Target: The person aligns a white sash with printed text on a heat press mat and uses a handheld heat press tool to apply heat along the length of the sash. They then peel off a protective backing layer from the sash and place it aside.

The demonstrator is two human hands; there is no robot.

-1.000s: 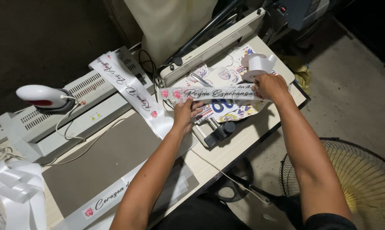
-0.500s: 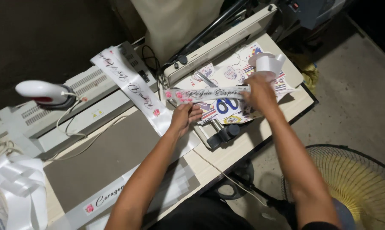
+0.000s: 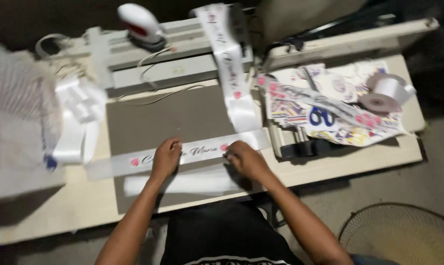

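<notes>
A long white printed ribbon (image 3: pixel 202 149) with dark script and small red flowers lies flat across the near part of a grey mat (image 3: pixel 182 115). My left hand (image 3: pixel 166 157) presses on the ribbon left of its middle, fingers curled. My right hand (image 3: pixel 242 158) pinches the ribbon farther right. A plain white strip (image 3: pixel 182 184) lies just below them. Another printed ribbon (image 3: pixel 227 59) drapes from the machine at the back down onto the mat.
A small white iron (image 3: pixel 138 22) rests on the long pale machine (image 3: pixel 182 54) at the back. Rolls of white ribbon (image 3: pixel 386 93) sit on a printed sheet (image 3: pixel 325 105) at right. White ribbon loops (image 3: pixel 77 118) pile at left. A fan (image 3: pixel 403 235) stands on the floor, lower right.
Both hands left the ribbon over the printed sheet at right and came down to the ribbon on the grey mat. The camera view swung left.
</notes>
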